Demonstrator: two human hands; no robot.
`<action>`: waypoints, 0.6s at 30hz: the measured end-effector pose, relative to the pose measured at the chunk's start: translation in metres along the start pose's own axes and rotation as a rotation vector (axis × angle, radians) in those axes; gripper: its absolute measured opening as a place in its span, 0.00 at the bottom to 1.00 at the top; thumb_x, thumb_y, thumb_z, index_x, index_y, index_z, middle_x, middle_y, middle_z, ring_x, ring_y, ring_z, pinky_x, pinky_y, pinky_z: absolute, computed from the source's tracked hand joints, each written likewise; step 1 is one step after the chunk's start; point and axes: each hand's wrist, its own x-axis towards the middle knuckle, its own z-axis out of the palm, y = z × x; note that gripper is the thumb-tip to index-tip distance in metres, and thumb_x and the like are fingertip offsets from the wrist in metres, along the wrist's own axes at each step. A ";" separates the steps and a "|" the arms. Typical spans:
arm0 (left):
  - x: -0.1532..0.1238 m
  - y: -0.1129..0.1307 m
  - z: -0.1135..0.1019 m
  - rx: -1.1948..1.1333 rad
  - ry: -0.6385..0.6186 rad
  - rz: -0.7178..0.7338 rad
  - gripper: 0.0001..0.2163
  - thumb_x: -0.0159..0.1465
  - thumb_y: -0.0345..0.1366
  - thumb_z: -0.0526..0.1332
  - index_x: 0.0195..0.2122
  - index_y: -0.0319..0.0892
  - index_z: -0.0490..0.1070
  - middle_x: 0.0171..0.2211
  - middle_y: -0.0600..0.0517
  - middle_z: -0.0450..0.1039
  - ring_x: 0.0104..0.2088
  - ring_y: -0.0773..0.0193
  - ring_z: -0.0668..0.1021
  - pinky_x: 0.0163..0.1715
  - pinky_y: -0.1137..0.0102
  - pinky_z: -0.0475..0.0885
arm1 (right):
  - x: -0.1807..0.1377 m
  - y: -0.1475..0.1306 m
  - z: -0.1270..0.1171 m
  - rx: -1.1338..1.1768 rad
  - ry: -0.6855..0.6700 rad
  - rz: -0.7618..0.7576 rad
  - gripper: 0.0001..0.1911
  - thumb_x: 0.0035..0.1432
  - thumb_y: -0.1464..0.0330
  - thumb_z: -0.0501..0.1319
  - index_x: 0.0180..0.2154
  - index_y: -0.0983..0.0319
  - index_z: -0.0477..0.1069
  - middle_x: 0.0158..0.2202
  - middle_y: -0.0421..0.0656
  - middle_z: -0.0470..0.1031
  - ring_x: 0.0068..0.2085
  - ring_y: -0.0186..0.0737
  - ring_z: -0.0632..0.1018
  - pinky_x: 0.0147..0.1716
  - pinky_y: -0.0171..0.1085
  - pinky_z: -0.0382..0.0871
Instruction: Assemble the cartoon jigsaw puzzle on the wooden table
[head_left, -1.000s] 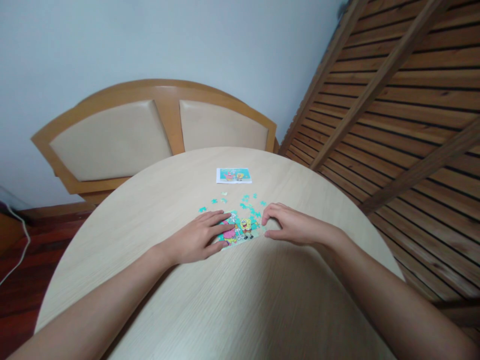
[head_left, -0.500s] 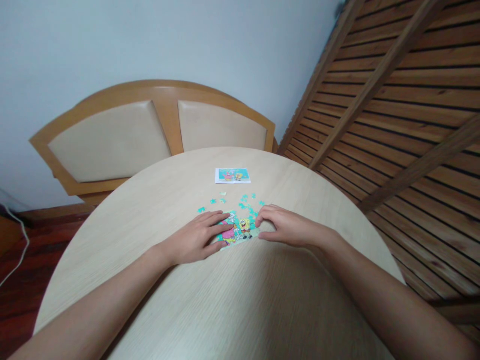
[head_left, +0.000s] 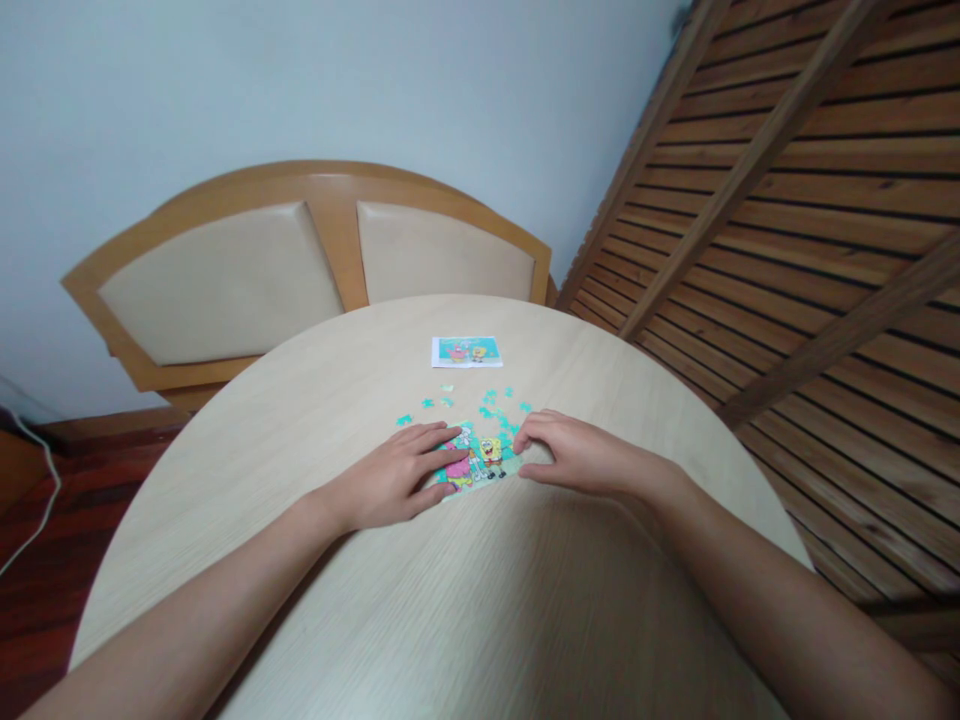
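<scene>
A partly joined jigsaw puzzle point(head_left: 491, 458) lies flat near the middle of the table, with a yellow square cartoon figure and a pink one on a turquoise ground. Flat across its left part rests my left hand point(head_left: 409, 470), fingers spread, covering some of the picture. At the right edge of the puzzle is my right hand point(head_left: 566, 450); its thumb and index finger are curved and apart, touching or almost touching that edge. I see nothing held between them. Several loose turquoise jigsaw pieces point(head_left: 491, 397) are scattered just beyond the puzzle, others to its upper left.
Behind the pieces lies a printed picture sheet point(head_left: 469, 351) of the same cartoon figures. The round wooden table point(head_left: 360, 610) fills the foreground. A padded wooden chair point(head_left: 307, 280) stands at its far side, and a slatted wooden screen point(head_left: 780, 220) rises on the right.
Hardly anything differs. My right hand's fingertips have shifted very slightly at the puzzle's right edge; my left hand stays flat on the puzzle.
</scene>
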 end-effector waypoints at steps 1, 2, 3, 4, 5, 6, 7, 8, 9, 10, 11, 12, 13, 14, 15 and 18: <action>0.000 0.000 0.000 0.004 -0.001 0.001 0.21 0.74 0.45 0.55 0.65 0.45 0.66 0.67 0.41 0.63 0.65 0.46 0.67 0.65 0.48 0.63 | 0.000 0.001 0.000 -0.006 0.000 -0.009 0.09 0.59 0.66 0.68 0.41 0.61 0.75 0.42 0.45 0.77 0.45 0.46 0.77 0.46 0.41 0.69; 0.000 0.000 0.000 0.009 -0.003 0.003 0.21 0.74 0.45 0.55 0.65 0.45 0.66 0.66 0.41 0.63 0.65 0.46 0.67 0.65 0.48 0.63 | 0.001 0.002 0.000 -0.009 -0.002 -0.020 0.09 0.59 0.66 0.68 0.41 0.61 0.75 0.42 0.45 0.77 0.44 0.46 0.77 0.45 0.41 0.69; 0.000 0.000 0.000 0.013 -0.004 0.006 0.21 0.74 0.45 0.54 0.65 0.45 0.66 0.66 0.41 0.64 0.65 0.46 0.67 0.65 0.48 0.63 | 0.001 0.003 0.001 -0.010 -0.005 -0.034 0.08 0.59 0.66 0.67 0.41 0.61 0.76 0.41 0.45 0.78 0.44 0.46 0.77 0.45 0.40 0.69; 0.000 0.000 0.000 0.016 -0.005 0.008 0.21 0.74 0.45 0.54 0.65 0.45 0.66 0.66 0.41 0.64 0.65 0.47 0.67 0.65 0.48 0.63 | 0.001 0.004 0.001 -0.006 -0.009 -0.051 0.07 0.60 0.66 0.67 0.41 0.61 0.76 0.41 0.45 0.78 0.43 0.45 0.77 0.44 0.40 0.69; 0.000 0.000 0.000 0.018 -0.006 0.010 0.21 0.74 0.44 0.54 0.65 0.45 0.66 0.66 0.41 0.64 0.65 0.47 0.67 0.64 0.48 0.64 | 0.001 0.005 0.001 0.000 -0.014 -0.069 0.06 0.62 0.66 0.66 0.41 0.60 0.76 0.41 0.45 0.78 0.43 0.45 0.77 0.44 0.40 0.68; 0.000 0.000 0.000 0.018 -0.005 0.010 0.21 0.74 0.44 0.54 0.65 0.45 0.66 0.66 0.41 0.64 0.65 0.47 0.67 0.64 0.48 0.64 | 0.002 0.006 0.002 0.006 -0.019 -0.086 0.05 0.63 0.66 0.65 0.40 0.60 0.77 0.40 0.44 0.78 0.43 0.44 0.77 0.44 0.40 0.69; 0.001 0.000 0.000 0.018 -0.003 0.011 0.21 0.74 0.44 0.54 0.65 0.45 0.66 0.66 0.41 0.64 0.65 0.47 0.67 0.64 0.48 0.64 | 0.002 0.006 0.002 0.011 -0.023 -0.098 0.05 0.64 0.66 0.64 0.39 0.60 0.77 0.39 0.44 0.78 0.43 0.44 0.77 0.45 0.40 0.69; 0.001 0.000 0.000 0.016 0.000 0.011 0.21 0.74 0.44 0.54 0.65 0.45 0.66 0.66 0.41 0.64 0.65 0.47 0.67 0.64 0.48 0.64 | 0.002 0.007 0.002 0.015 -0.021 -0.107 0.05 0.64 0.67 0.64 0.39 0.60 0.78 0.39 0.44 0.78 0.43 0.43 0.78 0.45 0.39 0.69; 0.001 0.000 0.000 0.012 0.003 0.011 0.21 0.74 0.44 0.54 0.65 0.45 0.66 0.66 0.41 0.64 0.65 0.47 0.68 0.64 0.48 0.64 | 0.002 0.007 0.002 0.016 -0.014 -0.113 0.05 0.64 0.66 0.64 0.38 0.60 0.78 0.39 0.44 0.78 0.43 0.43 0.78 0.45 0.39 0.69; 0.001 0.000 0.001 0.005 0.008 0.010 0.21 0.74 0.44 0.55 0.65 0.45 0.66 0.66 0.41 0.64 0.65 0.47 0.68 0.65 0.48 0.63 | 0.002 0.007 0.003 0.017 -0.004 -0.118 0.05 0.64 0.66 0.64 0.37 0.59 0.78 0.40 0.44 0.78 0.44 0.43 0.77 0.45 0.39 0.69; 0.000 0.000 0.001 -0.002 0.014 0.009 0.21 0.74 0.44 0.55 0.65 0.46 0.66 0.66 0.41 0.64 0.65 0.47 0.68 0.65 0.48 0.63 | 0.002 0.008 0.003 0.018 0.008 -0.123 0.05 0.64 0.66 0.64 0.37 0.59 0.78 0.42 0.44 0.78 0.45 0.43 0.77 0.46 0.39 0.69; 0.000 0.000 0.001 -0.007 0.017 0.004 0.21 0.74 0.44 0.55 0.65 0.46 0.66 0.66 0.42 0.64 0.65 0.46 0.68 0.64 0.48 0.63 | 0.002 0.008 0.003 0.019 0.022 -0.130 0.05 0.65 0.66 0.64 0.37 0.59 0.78 0.43 0.45 0.77 0.45 0.43 0.77 0.47 0.40 0.69; 0.000 0.000 0.001 -0.008 0.016 -0.003 0.21 0.73 0.44 0.55 0.65 0.47 0.66 0.66 0.42 0.64 0.65 0.46 0.68 0.64 0.46 0.63 | 0.002 0.008 0.004 0.020 0.033 -0.136 0.05 0.65 0.65 0.64 0.38 0.59 0.78 0.45 0.45 0.77 0.46 0.43 0.77 0.47 0.40 0.69; 0.000 0.001 0.001 -0.007 0.009 -0.009 0.21 0.73 0.44 0.56 0.65 0.48 0.65 0.67 0.43 0.64 0.65 0.45 0.67 0.64 0.45 0.62 | 0.002 0.008 0.004 0.018 0.039 -0.140 0.05 0.65 0.65 0.64 0.39 0.59 0.78 0.45 0.45 0.78 0.47 0.43 0.77 0.48 0.41 0.69; 0.000 0.001 0.001 -0.003 -0.004 -0.013 0.21 0.73 0.44 0.56 0.66 0.49 0.65 0.67 0.43 0.63 0.66 0.45 0.67 0.64 0.44 0.61 | 0.002 0.008 0.004 0.015 0.041 -0.140 0.06 0.65 0.65 0.63 0.40 0.59 0.77 0.45 0.45 0.78 0.47 0.44 0.77 0.48 0.41 0.69; -0.001 0.002 0.000 -0.012 -0.049 -0.003 0.21 0.73 0.43 0.56 0.66 0.50 0.64 0.68 0.43 0.62 0.66 0.45 0.66 0.65 0.42 0.59 | 0.002 0.011 0.004 -0.018 0.059 -0.103 0.07 0.67 0.65 0.61 0.42 0.59 0.77 0.42 0.45 0.80 0.45 0.45 0.78 0.47 0.42 0.70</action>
